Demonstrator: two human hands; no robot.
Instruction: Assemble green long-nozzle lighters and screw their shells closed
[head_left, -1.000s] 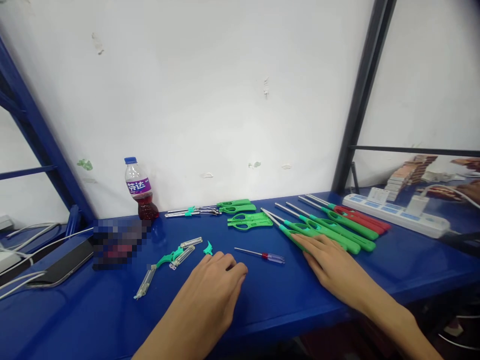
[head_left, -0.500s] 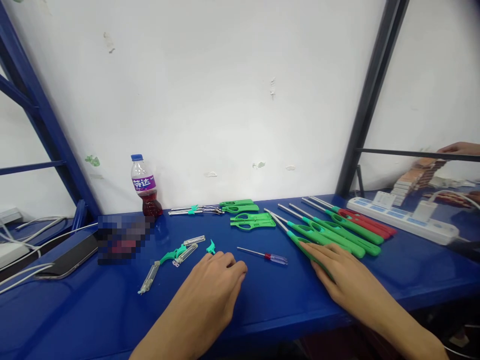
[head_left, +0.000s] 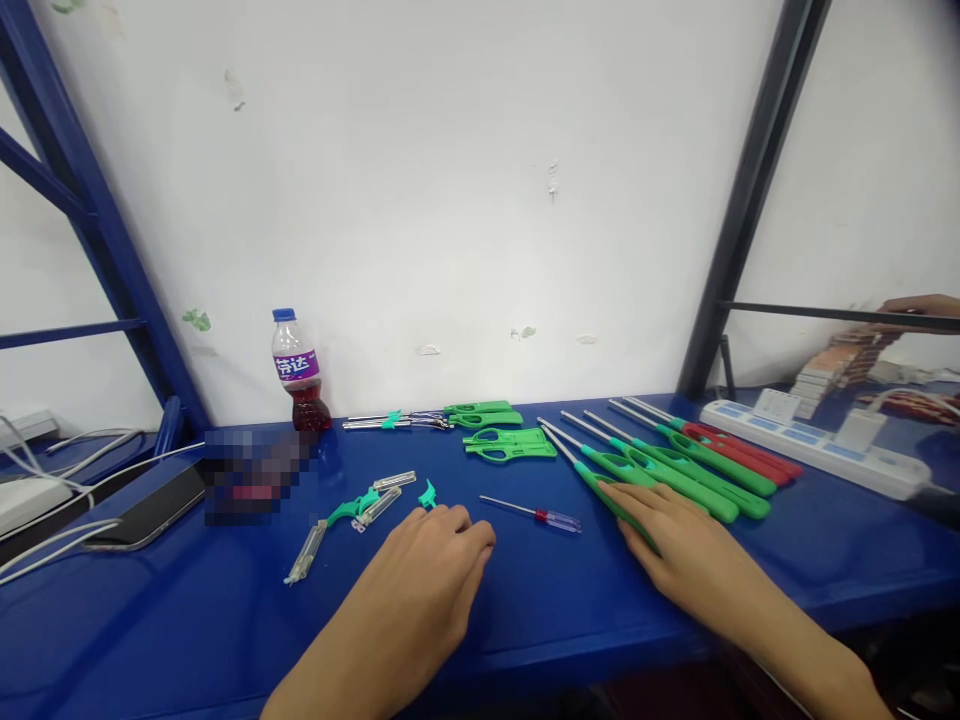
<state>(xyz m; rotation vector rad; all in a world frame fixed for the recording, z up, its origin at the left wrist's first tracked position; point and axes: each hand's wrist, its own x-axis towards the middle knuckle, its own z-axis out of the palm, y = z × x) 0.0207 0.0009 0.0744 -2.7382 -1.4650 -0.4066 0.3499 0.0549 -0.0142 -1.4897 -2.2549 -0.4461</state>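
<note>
My left hand [head_left: 431,570] lies on the blue table with its fingers curled under; whatever they might hold is hidden. Just beyond its knuckles is a small teal trigger piece [head_left: 427,494]. My right hand [head_left: 671,530] is over the handle of a green stick lighter [head_left: 592,478], fingers on top and thumb along the near side. More green stick lighters [head_left: 679,475] lie side by side past it, with red-handled ones [head_left: 739,452] farther right. Between my hands rests a screwdriver [head_left: 551,518] with a clear purple handle. Clear fuel tubes [head_left: 306,553] with teal parts lie to the left.
Green casing halves [head_left: 514,443] and metal rods [head_left: 367,423] lie near the wall. A drink bottle [head_left: 300,375] stands back left, near a phone [head_left: 150,507] and white cables. A power strip [head_left: 817,445] sits at right. Another person's hand [head_left: 922,305] touches stacked pieces beyond the frame post.
The view has shifted slightly, so the table's contents appear a little farther right. Both hands keep nearly the same pose, the right one still on the green lighter.
</note>
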